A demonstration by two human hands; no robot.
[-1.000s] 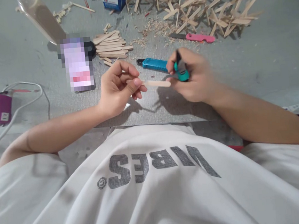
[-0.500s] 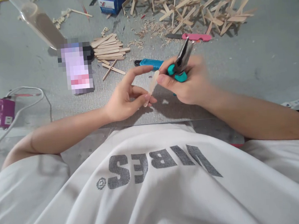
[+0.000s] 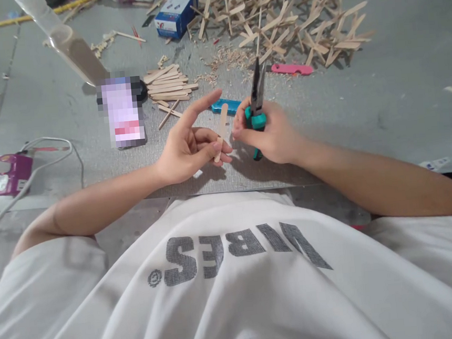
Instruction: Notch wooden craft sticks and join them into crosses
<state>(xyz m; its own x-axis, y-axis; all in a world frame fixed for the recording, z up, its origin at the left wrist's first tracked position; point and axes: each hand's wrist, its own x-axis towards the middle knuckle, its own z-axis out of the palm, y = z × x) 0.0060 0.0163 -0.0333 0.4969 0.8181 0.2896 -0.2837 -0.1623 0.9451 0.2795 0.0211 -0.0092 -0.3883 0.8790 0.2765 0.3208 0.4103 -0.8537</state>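
Note:
A pale wooden craft stick stands tilted in my left hand, pinched low between thumb and fingers while the index finger stretches out above. My right hand is closed around long-nose pliers with teal handles, jaws pointing away from me. The pliers and the stick are apart. Just beyond the stick, a blue utility knife lies on the table, partly hidden by the hands. Further left is a fanned pile of craft sticks, with two crossed sticks in front of it.
A heap of crossed sticks covers the back, with wood chips before it. Nearby lie a pink-handled knife and a blue box. On the left are a bottle, a blurred-out phone, a purple plug block and a cable.
My right hand has moved off the stick's upper end, slightly left and down, and the pliers have turned more upright. The stick stays in my left hand. The view has shifted a little.

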